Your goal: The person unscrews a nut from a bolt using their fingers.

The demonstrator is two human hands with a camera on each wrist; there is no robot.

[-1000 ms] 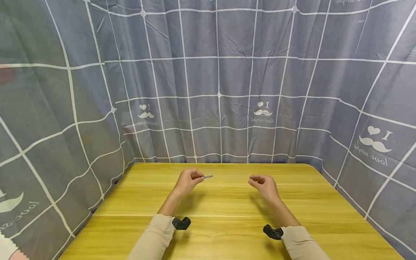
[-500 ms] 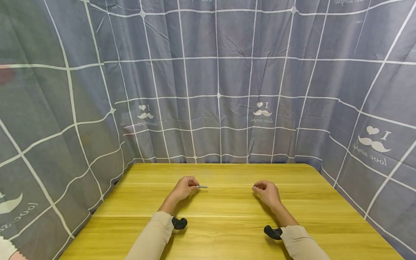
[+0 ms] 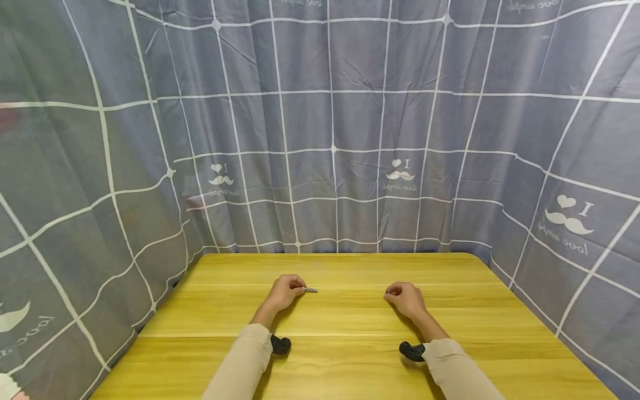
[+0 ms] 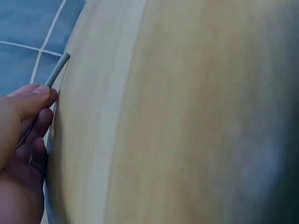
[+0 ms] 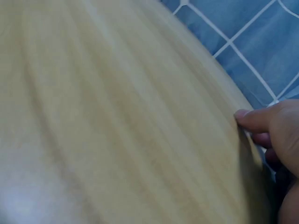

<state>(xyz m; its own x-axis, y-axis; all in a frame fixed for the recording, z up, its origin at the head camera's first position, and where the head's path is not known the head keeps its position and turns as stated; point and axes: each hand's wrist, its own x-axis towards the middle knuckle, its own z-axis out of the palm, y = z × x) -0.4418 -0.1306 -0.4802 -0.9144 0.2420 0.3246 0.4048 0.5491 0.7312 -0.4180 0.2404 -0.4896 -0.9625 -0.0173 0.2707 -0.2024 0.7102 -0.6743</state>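
My left hand (image 3: 287,292) pinches a grey metal bolt (image 3: 311,290) between thumb and forefinger, over the far half of the table. In the left wrist view the bolt's threaded shank (image 4: 57,70) sticks out past the fingertips; its other end is hidden in the hand. Off to the right, my right hand (image 3: 407,300) has thumb and forefinger together on a small silvery piece (image 3: 387,294), mostly covered and too small to make out. Only a bit of it shows behind the thumb in the right wrist view. The two hands are well apart.
A yellow wood-grain table (image 3: 345,350) lies under both hands. Grey curtains (image 3: 357,122) with white grid lines hang behind it and along both sides. Each sleeved forearm carries a black wrist device, one on the left (image 3: 280,345) and one on the right (image 3: 412,351).
Both hands have come down and slightly nearer from their earlier, higher position, keeping their pinches. Over the last half second they have hardly moved, while the head view has shifted a little.
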